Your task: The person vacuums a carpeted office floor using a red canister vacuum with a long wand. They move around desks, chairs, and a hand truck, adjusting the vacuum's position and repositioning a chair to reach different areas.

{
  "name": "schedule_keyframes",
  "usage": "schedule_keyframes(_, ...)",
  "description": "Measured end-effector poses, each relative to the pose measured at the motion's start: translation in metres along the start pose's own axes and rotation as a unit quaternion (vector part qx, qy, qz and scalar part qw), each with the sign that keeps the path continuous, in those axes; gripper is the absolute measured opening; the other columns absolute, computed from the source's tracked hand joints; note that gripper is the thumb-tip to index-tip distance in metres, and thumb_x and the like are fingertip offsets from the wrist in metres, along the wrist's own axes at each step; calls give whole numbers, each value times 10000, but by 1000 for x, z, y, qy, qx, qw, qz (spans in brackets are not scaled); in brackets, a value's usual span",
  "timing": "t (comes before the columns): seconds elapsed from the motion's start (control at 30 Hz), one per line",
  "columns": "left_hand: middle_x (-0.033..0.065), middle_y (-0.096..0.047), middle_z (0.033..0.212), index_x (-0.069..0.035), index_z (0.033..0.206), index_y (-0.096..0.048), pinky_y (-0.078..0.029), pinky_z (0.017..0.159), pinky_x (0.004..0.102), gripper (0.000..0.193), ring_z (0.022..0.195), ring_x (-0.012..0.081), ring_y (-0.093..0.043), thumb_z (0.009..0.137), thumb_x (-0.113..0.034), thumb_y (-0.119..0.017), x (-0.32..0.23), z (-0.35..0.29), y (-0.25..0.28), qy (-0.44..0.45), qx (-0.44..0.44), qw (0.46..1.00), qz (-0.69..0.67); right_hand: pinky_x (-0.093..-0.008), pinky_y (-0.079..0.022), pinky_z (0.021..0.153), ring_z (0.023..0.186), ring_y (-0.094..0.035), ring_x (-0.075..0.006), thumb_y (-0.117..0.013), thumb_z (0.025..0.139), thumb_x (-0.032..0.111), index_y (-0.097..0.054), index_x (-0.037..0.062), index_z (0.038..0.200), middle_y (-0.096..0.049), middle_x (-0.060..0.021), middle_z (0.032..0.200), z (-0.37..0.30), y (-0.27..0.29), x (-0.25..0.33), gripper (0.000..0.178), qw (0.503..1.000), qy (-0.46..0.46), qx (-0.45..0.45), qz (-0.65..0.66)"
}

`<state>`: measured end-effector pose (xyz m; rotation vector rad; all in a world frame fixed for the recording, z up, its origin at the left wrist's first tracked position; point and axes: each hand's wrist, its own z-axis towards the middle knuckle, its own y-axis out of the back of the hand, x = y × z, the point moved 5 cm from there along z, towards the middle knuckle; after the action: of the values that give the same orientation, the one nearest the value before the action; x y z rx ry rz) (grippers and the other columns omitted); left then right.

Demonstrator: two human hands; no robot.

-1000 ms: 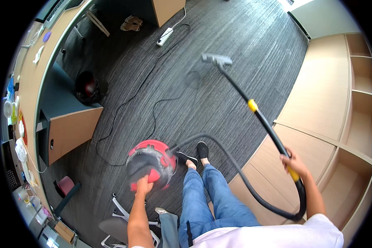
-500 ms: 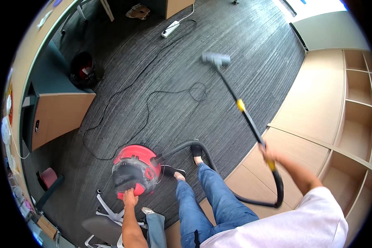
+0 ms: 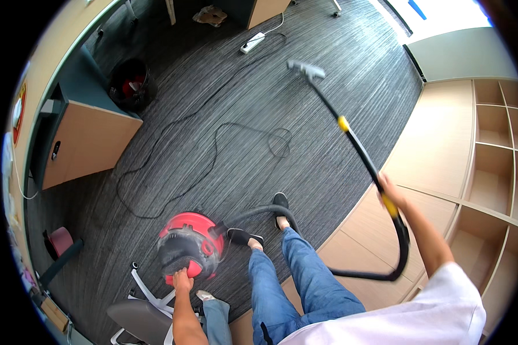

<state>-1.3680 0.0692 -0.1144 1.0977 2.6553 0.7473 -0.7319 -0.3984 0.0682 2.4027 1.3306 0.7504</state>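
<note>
My right hand point(image 3: 390, 194) grips the black wand point(image 3: 360, 150) of a vacuum cleaner just above its lower yellow collar. The wand slants away to a grey floor head point(image 3: 306, 69), slightly blurred, at the far end. My left hand point(image 3: 183, 280) is closed on the red handle of the dusty red and black canister point(image 3: 181, 246), which stands on the carpet. A ribbed black hose point(image 3: 253, 215) runs from the canister behind my legs. It comes back up at the right to the wand's near end.
A thin black cord point(image 3: 216, 152) loops over the grey carpet, near a white power strip point(image 3: 252, 43). Left are a desk cabinet point(image 3: 92, 144) and a bin point(image 3: 133, 86). Wooden shelving point(image 3: 492, 167) lines the right. Another person's leg point(image 3: 217, 319) and an office chair point(image 3: 141, 319) are beside the canister.
The floor head and wand have swung, and the head is turned to a different slant. My right hand has shifted slightly right. My left hand stays on the canister handle; the view has tilted a little.
</note>
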Motion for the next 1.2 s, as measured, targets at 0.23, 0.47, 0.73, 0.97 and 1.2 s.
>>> schedule_keyframes(0.23,132,-572,1098,-78,1120,-540,-396,942,410,479,1076,298,-511,687,-211,-695,4,6,-5,0,7,1000,19,-381,-457,415,456,-520,-207,-325,919,559,-423,52,990,-507,-92,587,118,-91,119,521,989,-77,68,103)
schedule_keyframes(0.47,159,-518,1225,11,1232,-470,-364,978,330,439,1144,262,-489,886,-258,-505,-212,-107,133,-281,29,842,-460,-380,-469,423,450,-502,-200,-374,925,524,-401,64,1015,-484,-86,603,-54,-223,81,469,958,-147,128,212)
schedule_keyframes(0.73,14,-493,558,-21,970,-478,-391,363,216,212,391,93,-464,888,-202,-553,-356,-246,267,-201,334,573,-722,-325,-477,419,468,-523,-175,-515,906,345,-449,31,872,-492,-69,608,-64,-219,168,322,888,-69,148,431)
schedule_keyframes(0.97,21,-529,638,-8,1167,-446,-467,560,246,450,545,100,-558,834,-246,-633,-462,-193,344,-322,121,708,-616,-343,-480,420,482,-534,-200,-482,933,285,-430,4,930,-513,-87,653,62,-78,218,286,894,39,90,437)
schedule_keyframes(1.2,219,-641,877,-27,1140,-510,-489,731,423,465,856,363,-639,756,-257,-636,-438,-160,335,-138,-66,892,-425,-391,-522,490,597,-611,-262,-577,826,182,-423,-48,1041,-573,-153,757,155,-152,191,351,932,47,138,330)
